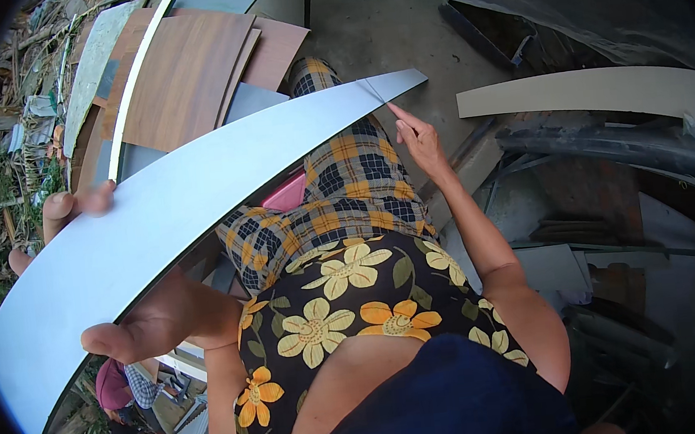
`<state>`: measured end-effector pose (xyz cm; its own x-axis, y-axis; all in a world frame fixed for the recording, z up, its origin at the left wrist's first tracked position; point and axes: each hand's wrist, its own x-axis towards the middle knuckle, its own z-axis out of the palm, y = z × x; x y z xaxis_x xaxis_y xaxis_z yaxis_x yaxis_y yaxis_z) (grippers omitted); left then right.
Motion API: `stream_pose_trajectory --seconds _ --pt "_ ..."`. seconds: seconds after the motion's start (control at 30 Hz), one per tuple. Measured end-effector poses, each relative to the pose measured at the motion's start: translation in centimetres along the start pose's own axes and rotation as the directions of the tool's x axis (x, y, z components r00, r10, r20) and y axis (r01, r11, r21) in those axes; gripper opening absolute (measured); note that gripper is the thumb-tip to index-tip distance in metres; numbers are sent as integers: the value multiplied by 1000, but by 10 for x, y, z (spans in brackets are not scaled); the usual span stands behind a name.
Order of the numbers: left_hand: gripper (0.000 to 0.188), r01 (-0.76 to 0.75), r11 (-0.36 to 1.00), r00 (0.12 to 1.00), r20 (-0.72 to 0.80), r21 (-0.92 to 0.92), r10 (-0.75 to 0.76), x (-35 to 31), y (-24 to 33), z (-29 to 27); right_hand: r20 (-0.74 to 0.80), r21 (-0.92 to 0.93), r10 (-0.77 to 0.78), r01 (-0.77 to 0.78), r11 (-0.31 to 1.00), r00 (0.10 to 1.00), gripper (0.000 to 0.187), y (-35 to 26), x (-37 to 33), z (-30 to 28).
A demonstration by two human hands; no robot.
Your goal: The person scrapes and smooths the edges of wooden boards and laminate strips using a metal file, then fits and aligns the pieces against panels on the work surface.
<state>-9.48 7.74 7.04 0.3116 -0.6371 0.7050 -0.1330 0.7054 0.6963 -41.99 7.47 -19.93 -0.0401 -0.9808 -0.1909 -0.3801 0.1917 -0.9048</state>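
Observation:
A long, smooth pale panel (171, 205) stretches diagonally across my lap, from the lower left up toward the upper middle. My left hand (156, 319) grips it across its width, with the thumb at the near edge and fingertips curled over the far edge. At the panel's narrow-looking far end is my right hand (417, 137), its index finger stretched to the near edge and its other fingers curled in. A thin dark line (373, 91) crosses the panel by that fingertip. Whatever those fingers hold, if anything, is too small to make out.
Wood-grain boards (191, 73) and a narrow white strip (138, 86) lie stacked beyond the panel. A beige board (595, 97) rests at the right over dark pipes (600, 142). Another person (117, 390) is at the lower left. A pink object (285, 194) shows by my legs.

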Motion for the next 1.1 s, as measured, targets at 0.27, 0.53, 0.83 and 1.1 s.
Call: stream_pose_trajectory --seconds 0.27,0.53,0.83,1.1 --pt "72 51 969 993 -112 242 -25 15 -17 -11 -64 -45 160 -163 986 985 40 94 30 -13" --pt "86 152 977 971 -206 147 -120 9 -14 7 -103 -97 -148 138 986 984 36 48 25 9" --pt "70 47 989 996 66 141 -57 44 -24 17 -121 -354 -548 480 803 828 57 -108 27 16" --pt "90 256 966 966 -48 22 -255 68 15 103 -448 -335 -550 438 834 705 16 -125 67 -9"
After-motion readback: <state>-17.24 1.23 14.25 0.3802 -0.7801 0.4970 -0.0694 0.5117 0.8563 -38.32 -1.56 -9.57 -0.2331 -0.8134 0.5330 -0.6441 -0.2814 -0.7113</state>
